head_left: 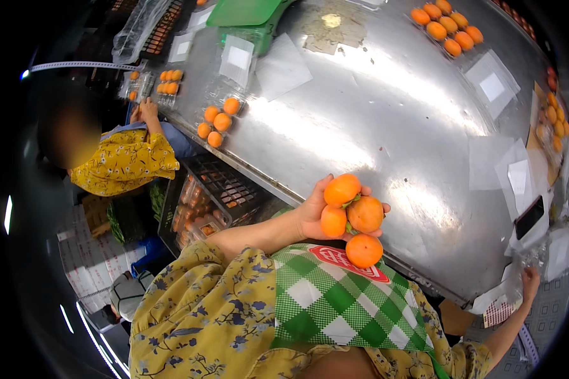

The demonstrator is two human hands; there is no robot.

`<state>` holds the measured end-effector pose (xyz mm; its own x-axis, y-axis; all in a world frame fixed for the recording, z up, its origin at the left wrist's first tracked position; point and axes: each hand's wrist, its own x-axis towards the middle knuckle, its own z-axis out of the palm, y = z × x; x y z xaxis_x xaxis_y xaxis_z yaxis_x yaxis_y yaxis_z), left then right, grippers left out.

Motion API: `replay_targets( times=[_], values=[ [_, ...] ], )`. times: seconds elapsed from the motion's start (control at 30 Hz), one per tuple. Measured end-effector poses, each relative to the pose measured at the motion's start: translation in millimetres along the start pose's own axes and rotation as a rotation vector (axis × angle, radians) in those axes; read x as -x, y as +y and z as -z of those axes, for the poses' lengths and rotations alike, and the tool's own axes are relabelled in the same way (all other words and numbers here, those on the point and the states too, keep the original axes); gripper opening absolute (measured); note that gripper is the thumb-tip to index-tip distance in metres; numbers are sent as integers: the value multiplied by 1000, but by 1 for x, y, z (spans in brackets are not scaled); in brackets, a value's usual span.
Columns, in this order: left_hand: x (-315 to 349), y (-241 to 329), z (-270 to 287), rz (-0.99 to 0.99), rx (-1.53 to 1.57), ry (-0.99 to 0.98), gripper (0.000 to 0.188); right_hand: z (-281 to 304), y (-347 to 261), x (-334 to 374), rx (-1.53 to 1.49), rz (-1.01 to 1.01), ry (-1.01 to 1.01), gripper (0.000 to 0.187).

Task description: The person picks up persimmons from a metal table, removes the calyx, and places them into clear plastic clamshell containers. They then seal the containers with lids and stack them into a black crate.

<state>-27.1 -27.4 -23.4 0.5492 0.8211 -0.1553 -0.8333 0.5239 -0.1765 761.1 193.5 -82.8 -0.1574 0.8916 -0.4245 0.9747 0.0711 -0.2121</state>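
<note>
While left hand (312, 213) cradles four persimmons (365, 215), right hand (530, 284) touches clear plastic (533, 256)

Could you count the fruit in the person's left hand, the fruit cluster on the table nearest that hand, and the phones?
Round orange fruits in the left hand: 4
Clustered orange fruits visible on the shiny metal table: 5
Black rectangular phone: 1
Total: 10
</note>
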Motion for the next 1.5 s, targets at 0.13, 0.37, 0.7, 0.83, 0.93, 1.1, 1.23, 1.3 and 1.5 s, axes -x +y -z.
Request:
replay_targets(
  times=[0.13,0.37,0.7,0.83,0.93,1.1,1.23,1.3,1.5],
  values=[
    [6,0,3,-12,54,-32,60,14,-7,16,9,-39,382,19],
    [11,13,1,-3,-69,93,65,42,-94,49,119,-447,907,31],
    [49,41,7,-161,-141,43,47,61,-350,132,378,-83,936,14],
    [69,59,4,-179,-78,-40,42,18,-478,143,302,295,877,19],
    [86,72,2,-235,-81,1,41,-42,-556,136,141,504,771,16],
    [108,86,-4,-237,-139,-94,44,-156,-665,101,-3,809,474,15],
    [129,92,0,-323,-159,-12,46,-225,-751,60,-194,920,187,21],
    [153,88,24,-667,-728,326,47,-233,-784,54,-460,934,78,31],
    [156,77,22,-678,-193,126,44,-187,-725,23,-608,872,327,28]
  ],
)
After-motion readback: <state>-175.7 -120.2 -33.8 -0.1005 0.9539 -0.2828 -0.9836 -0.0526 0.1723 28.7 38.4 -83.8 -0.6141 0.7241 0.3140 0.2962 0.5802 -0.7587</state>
